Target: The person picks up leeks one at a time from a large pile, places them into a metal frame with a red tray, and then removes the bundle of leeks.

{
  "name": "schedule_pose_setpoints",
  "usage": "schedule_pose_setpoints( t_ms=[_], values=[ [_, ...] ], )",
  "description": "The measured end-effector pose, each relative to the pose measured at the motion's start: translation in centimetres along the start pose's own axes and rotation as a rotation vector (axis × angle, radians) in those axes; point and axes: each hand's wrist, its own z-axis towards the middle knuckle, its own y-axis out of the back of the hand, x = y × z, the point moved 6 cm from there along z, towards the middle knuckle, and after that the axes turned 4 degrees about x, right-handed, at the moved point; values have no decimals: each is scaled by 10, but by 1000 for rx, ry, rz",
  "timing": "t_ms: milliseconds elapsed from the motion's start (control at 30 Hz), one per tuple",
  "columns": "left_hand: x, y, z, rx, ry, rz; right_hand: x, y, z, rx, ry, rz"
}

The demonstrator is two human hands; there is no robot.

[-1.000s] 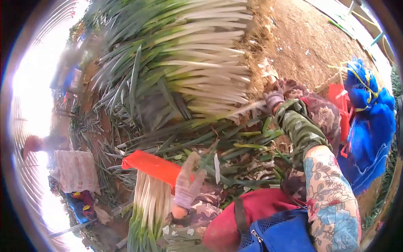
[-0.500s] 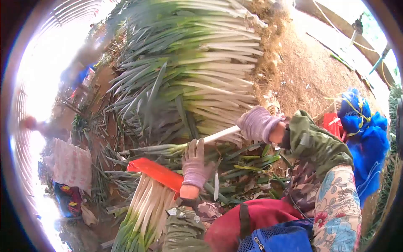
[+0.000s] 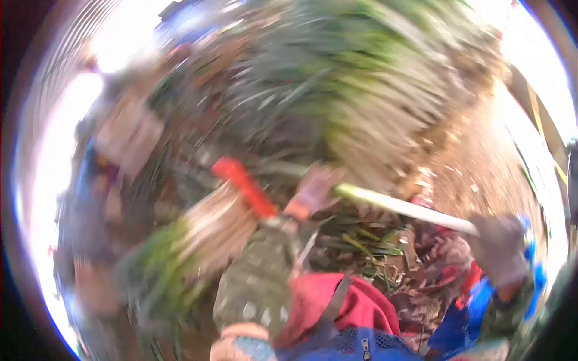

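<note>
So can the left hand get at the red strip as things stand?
Probably yes: the red strip lies close by the left hand, nothing visibly between, though blur hides whether that hand grips the single green onion.

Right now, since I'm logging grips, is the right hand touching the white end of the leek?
Touching. The head view, though blurred, shows the leek with its white end in the right hand, no gap between.

A straight leek (image 3: 412,209) slants, white end in the right hand (image 3: 501,248).
</note>
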Motion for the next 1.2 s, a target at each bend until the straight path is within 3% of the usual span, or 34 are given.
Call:
schedule_pose_setpoints(
  t_ms=[33,100,200,233,267,300,333,367,400,433,467,500,533,633,700,767,800,867,900,933,967,1000,1033,1100,1133,1200],
  values=[
    [-5,33,2,3,85,-5,-3,7,-7,-55,-47,-43],
    [6,83,-4,-181,92,106,0,20,-19,-127,-79,-23],
    [9,209,-40,-187,177,375,2,19,-13,-218,-49,183],
    [12,246,-69,-373,84,485,30,28,-7,-229,-26,183],
    [20,284,-102,-549,-14,590,68,40,12,-252,-165,266],
    [24,328,-137,-569,-62,701,95,45,28,-272,-313,348],
    [22,368,-179,-497,111,811,129,52,43,-297,-60,342],
    [-4,404,-221,-433,454,899,157,56,58,-316,190,335],
    [-1,432,-284,-407,518,1243,155,20,98,115,-5,610],
    [20,483,-351,-572,590,685,190,19,115,142,151,878],
    [-18,495,-368,-731,559,968,229,29,136,-48,463,763],
    [-61,527,-372,-472,459,1193,261,19,151,-117,629,892],
    [-77,520,-396,-475,458,1187,295,14,164,-175,715,892],
    [-67,508,-489,-212,909,1573,395,-19,208,-177,811,824],
    [-39,455,-501,-160,870,1203,444,-84,236,-63,851,981],
    [7,376,-539,-61,896,1219,462,-124,245,-12,732,576],
    [50,340,-553,156,1276,801,465,-147,253,-13,722,566],
    [100,222,-587,-87,923,902,460,-209,272,157,511,288],
    [122,174,-572,168,1131,829,461,-224,269,170,494,288],
    [127,159,-548,107,1314,633,458,-235,269,147,398,307],
    [129,158,-540,103,1306,624,452,-239,274,114,308,317],
    [124,160,-535,-1,1328,627,462,-239,275,255,372,274],
    [117,163,-534,-96,1350,628,465,-232,270,265,368,265],
    [113,167,-534,-127,1339,576,498,-183,246,-43,752,284],
    [110,170,-531,-204,1281,594,509,-189,249,-46,760,292],
    [103,174,-528,-247,1241,563,525,-216,259,172,640,311]
  ],
)
